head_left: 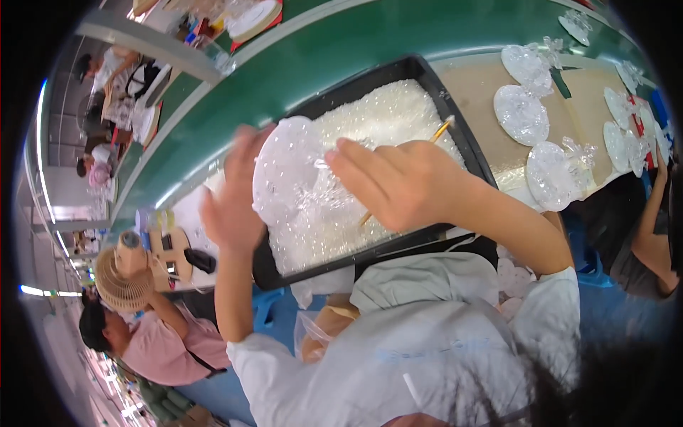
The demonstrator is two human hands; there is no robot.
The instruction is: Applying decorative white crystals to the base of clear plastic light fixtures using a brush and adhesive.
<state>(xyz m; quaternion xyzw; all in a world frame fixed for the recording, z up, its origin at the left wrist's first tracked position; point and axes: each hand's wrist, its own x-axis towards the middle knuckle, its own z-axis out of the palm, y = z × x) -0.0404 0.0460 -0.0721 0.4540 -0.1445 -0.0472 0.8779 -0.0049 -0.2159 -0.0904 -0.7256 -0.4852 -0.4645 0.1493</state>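
Note:
A white, glitter-specked round disc [287, 167] with a clear, petal-like piece [324, 191] hangs tilted over a black tray [468, 135] of fine white granules [384, 107]. My right hand [409, 183] is closed, pinching the clear piece at the disc's right side. A thin gold-coloured stick, seemingly a brush [442, 130], is tucked in the same hand and sticks out on both sides. Beside the disc's left edge is my left hand [238, 196], blurred by motion. Its thumb stands apart from its fingers, and some fingertips are hidden near the disc's edge.
Several finished-looking discs with clear pieces, one a sparkly disc [521, 115], lie on brown cardboard [462, 78] at right. A person's arm [653, 220] is at far right. At left are a beige fan [126, 274] and a person in pink [160, 349]. A green bench [313, 64] runs behind.

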